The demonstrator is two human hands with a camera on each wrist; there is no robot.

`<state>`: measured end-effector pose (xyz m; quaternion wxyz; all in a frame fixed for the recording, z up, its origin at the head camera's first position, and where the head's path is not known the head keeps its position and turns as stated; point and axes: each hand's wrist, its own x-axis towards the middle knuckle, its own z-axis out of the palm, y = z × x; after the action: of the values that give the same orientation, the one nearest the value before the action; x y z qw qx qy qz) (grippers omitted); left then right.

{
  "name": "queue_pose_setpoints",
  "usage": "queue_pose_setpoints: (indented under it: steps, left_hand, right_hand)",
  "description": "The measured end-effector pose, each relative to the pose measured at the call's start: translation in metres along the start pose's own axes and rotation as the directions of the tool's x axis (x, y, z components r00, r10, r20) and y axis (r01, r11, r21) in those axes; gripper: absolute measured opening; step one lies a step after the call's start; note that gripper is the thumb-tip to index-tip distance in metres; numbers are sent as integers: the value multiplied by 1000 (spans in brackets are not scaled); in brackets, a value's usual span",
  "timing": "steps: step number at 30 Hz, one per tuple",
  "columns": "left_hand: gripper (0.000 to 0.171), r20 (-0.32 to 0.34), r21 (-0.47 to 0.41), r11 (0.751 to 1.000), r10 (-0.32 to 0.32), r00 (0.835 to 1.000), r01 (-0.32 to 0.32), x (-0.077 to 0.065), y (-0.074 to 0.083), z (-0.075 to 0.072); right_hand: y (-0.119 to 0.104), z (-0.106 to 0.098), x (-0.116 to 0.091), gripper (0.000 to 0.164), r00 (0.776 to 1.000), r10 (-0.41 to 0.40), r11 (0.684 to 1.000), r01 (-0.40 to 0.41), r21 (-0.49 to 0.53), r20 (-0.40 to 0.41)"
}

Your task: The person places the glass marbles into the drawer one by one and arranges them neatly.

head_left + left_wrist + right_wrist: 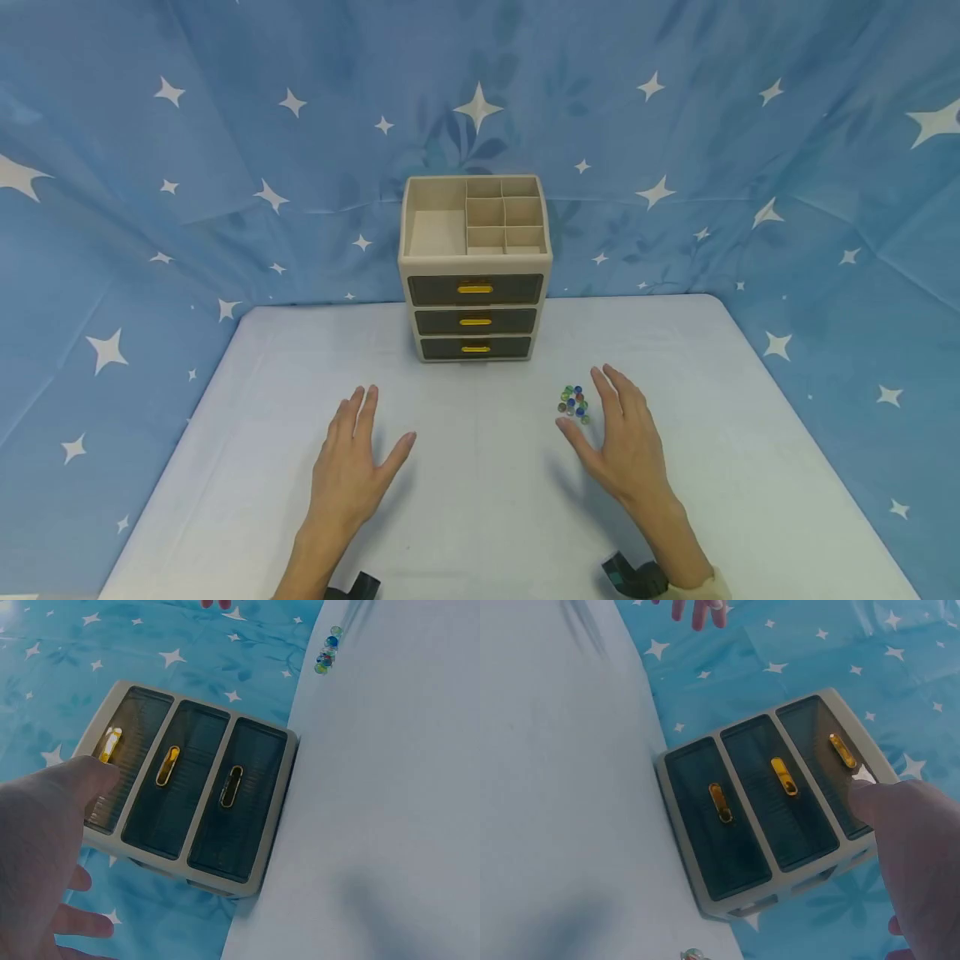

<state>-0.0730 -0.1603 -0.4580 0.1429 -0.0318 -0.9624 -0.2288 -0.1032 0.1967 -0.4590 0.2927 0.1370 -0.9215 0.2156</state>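
Observation:
A cream storage box with three dark drawers and yellow handles stands at the back of the table, all drawers closed. Divided compartments make up its top. Several coloured glass marbles lie in a cluster on the table, to the right of the box's front. My left hand hovers over the left part of the table, fingers straight and thumb spread, holding nothing. Beside the marbles, on their right, my right hand is held with straight fingers and nothing in it. Part of the marble cluster also shows in the left wrist view.
A white cloth covers the table. Behind it and along both sides hangs a blue curtain with white stars. A dark wrist device sits on the right wrist, another on the left.

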Motion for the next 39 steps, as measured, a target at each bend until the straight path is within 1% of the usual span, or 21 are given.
queue_pose_setpoints:
  steps: [4,7,13,17,22,28,32,39]
  left_hand:
    - [82,-34,-48,999,0,999,-1,2,1,-1]
    - [79,-52,-88,996,-5,999,1,3,3,-1]
    - [75,-62,-167,985,-42,997,31,6,8,-1]
    - [73,-66,-187,981,-54,996,41,8,10,-1]
    - [71,-78,-208,978,-49,996,32,10,12,1]
    - [66,-94,-259,966,-47,994,21,15,16,3]
    - [62,-88,-287,958,-45,995,17,20,21,5]
    - [59,-77,-302,953,-31,997,6,30,29,9]
  right_hand:
    - [-1,2,4,85,997,-38,999,40,31,-72]
    - [-2,4,7,83,992,-62,997,68,48,-111]
    - [-5,5,12,81,995,-60,996,64,54,-85]
    - [-8,6,15,79,995,-66,996,70,51,-69]
    - [-9,7,21,79,994,-86,994,90,61,-74]
    - [-10,8,30,77,990,-111,990,118,79,-88]
    - [-13,9,37,74,988,-119,988,128,91,-96]
    - [-17,11,47,72,981,-148,983,159,87,-124]
